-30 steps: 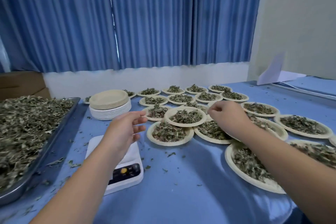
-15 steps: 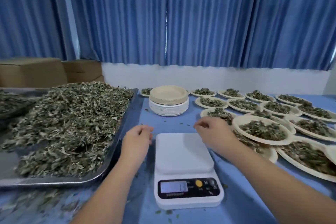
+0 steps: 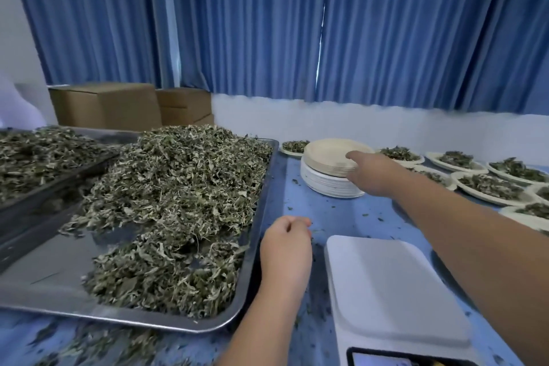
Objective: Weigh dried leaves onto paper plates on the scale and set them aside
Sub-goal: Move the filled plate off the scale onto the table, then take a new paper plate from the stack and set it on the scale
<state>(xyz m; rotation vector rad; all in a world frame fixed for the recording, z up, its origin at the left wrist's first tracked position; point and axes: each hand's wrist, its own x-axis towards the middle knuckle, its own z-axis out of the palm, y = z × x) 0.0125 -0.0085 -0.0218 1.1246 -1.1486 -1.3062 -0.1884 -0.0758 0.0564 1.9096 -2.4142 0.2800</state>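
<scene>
My right hand [image 3: 371, 172] is at the stack of paper plates [image 3: 326, 163], far across the blue table [image 3: 341, 217]. One finger lies flat on the top plate. The picture is a bit blurry there, so I cannot tell if my thumb is under the rim or if I am pinching the plate yet. My left hand [image 3: 286, 244] is near me, between the metal tray [image 3: 258, 232] and the scale [image 3: 395, 291]. Its fingers are loosely curled and it holds nothing.

The scale top is bare, so I think it needs a new plate next. A paper plate should be very light and thin. It may bend if I squeeze it hard. The plates sit tight inside each other, so two could come up together. I think the best place to hold is the rim on the near right side, thumb under and finger on top, and lift just the top one.

The dried leaves [image 3: 178, 202] are heaped on the tray to the left. They look light, crumbly and loose, and bits could fall out of a pinch. A soft handful should work best. The filled plates [image 3: 490, 187] sit on the far right, and they could tip if held by one edge.
</scene>
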